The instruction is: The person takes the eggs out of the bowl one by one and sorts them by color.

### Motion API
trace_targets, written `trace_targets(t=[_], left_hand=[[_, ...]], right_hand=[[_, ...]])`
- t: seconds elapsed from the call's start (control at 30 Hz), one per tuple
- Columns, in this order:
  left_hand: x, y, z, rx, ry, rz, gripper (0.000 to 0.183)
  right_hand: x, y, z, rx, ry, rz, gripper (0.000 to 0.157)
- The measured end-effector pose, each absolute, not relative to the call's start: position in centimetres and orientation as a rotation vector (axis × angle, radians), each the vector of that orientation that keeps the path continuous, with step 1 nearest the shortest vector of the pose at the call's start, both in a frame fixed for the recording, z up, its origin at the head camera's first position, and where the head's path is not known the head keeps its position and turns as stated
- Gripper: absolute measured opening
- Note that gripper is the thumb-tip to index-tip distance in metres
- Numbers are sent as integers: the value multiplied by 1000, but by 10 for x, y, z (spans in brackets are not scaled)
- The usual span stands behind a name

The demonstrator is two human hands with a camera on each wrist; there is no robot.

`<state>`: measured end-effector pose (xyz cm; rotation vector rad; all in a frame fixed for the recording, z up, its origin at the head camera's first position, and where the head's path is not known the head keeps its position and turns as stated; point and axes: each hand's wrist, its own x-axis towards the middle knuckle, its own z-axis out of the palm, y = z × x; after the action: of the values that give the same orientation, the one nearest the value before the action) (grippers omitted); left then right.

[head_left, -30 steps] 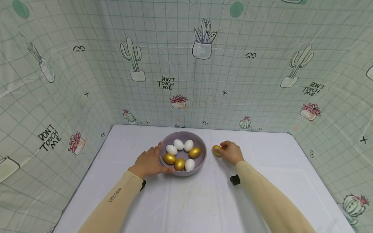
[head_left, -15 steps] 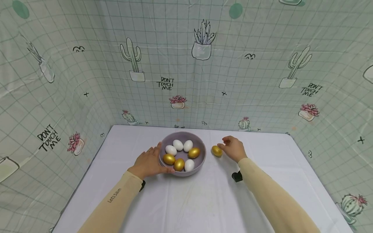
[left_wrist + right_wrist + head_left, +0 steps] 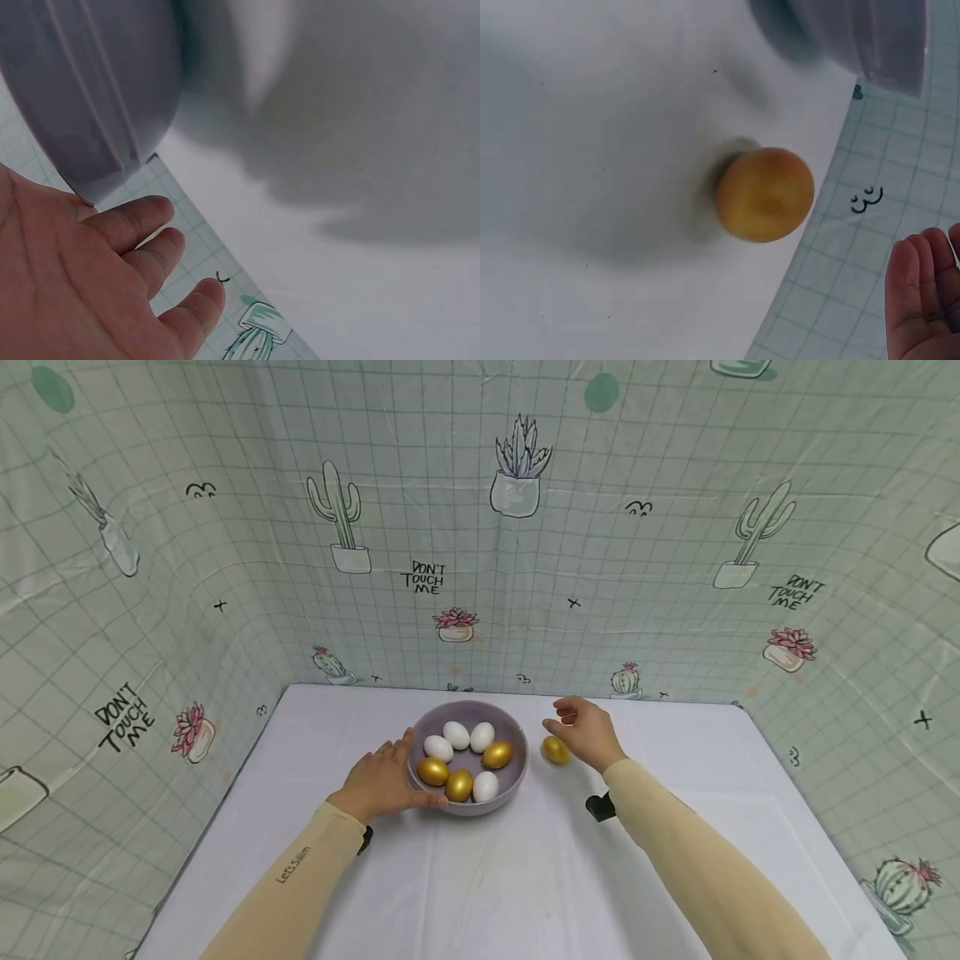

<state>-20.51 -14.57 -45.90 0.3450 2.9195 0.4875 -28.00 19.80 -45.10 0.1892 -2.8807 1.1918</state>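
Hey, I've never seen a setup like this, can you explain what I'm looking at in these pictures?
There's no machine here: you're seeing a person's bare left hand and right hand. The wide pictures are taken from the person's head, looking forward and down; the two close-ups are taken from the wrists, one each. On the white table sits a purplish bowl containing four white eggs and three gold eggs. A lone gold egg lies just right of it. The left hand touches the bowl's rim; the right hand, near the lone gold egg, holds nothing.

In both wrist views, picture edges crop the hands [image 3: 82,277] [image 3: 926,300] and the bowl [image 3: 90,90], whose inside is hidden there.
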Motion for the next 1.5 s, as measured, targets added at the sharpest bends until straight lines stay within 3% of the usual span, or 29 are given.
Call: trace_targets(t=[0.5,1.5], left_hand=[[-204,-145,-457,340,2925,490,133],[-205,-146,-459,347,2920,479,134]], right_hand=[[-268,154,-433,453,-2825,1242,42],[-262,120,-451,735,-2966,919,45]])
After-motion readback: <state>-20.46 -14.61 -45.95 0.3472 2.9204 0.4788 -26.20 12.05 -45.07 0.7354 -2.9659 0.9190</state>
